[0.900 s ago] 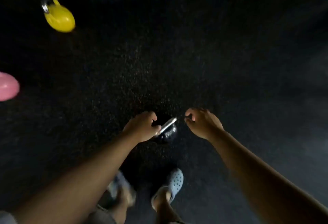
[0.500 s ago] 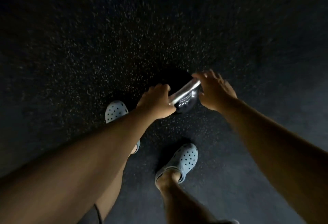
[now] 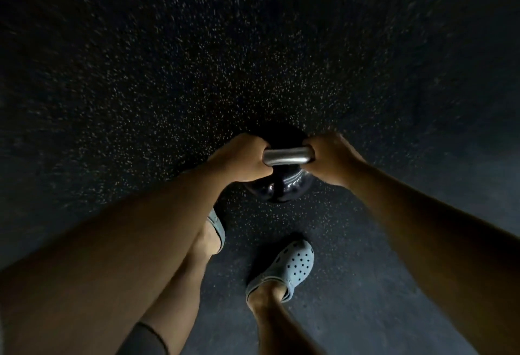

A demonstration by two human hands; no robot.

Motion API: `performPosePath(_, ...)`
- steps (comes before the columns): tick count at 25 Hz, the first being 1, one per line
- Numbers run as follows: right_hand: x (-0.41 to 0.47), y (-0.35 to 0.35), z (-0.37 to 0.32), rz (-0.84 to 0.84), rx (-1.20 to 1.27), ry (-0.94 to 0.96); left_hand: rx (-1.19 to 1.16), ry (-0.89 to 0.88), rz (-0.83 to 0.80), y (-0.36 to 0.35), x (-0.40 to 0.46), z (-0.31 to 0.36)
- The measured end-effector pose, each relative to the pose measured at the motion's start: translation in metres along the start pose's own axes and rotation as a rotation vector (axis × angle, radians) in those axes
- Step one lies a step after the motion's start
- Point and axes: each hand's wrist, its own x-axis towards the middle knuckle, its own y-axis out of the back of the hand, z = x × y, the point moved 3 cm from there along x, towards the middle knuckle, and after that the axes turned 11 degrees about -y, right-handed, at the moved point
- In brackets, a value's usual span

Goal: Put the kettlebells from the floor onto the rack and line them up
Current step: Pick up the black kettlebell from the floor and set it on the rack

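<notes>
A black kettlebell (image 3: 281,190) with a shiny steel handle sits in the middle of the view, over the dark speckled floor. My left hand (image 3: 239,159) is closed around the left end of the handle. My right hand (image 3: 327,157) is closed around the right end. Only the bare middle of the handle shows between my fists. I cannot tell whether the bell rests on the floor or hangs just above it. No rack is in view.
Black rubber floor (image 3: 140,87) with pale flecks fills the view on all sides. My two feet in light blue clogs (image 3: 289,266) stand just behind the kettlebell, the left one partly hidden by my left forearm.
The view has tilted down, so the yellow and pink kettlebells and the blue object at the top are out of sight. Both hands have closed fully around the handle, which now lies level.
</notes>
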Motion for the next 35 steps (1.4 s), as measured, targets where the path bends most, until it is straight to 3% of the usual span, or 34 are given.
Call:
performPosePath(5,-0.023,0.082,-0.075,-0.039,0.093,0.040,0.122,-0.051,0.003,0.107,-0.024,0.015)
performPosePath(14,0.023,0.287,-0.237,0.256,0.041,0.162,0.202,-0.122,0.171,0.371,-0.023,0.031)
performPosePath(25,0.216,0.535,-0.396,0.550,0.015,0.318,0.516,-0.144,0.440,0.695,0.088,0.002)
performPosePath(31,0.320,0.657,-0.501,0.566,-0.001,0.363,0.511,-0.110,0.630,0.854,0.138,-0.040)
performPosePath(35,0.395,0.729,-0.576,0.586,-0.013,0.366,0.529,-0.105,0.668,0.968,0.174,-0.078)
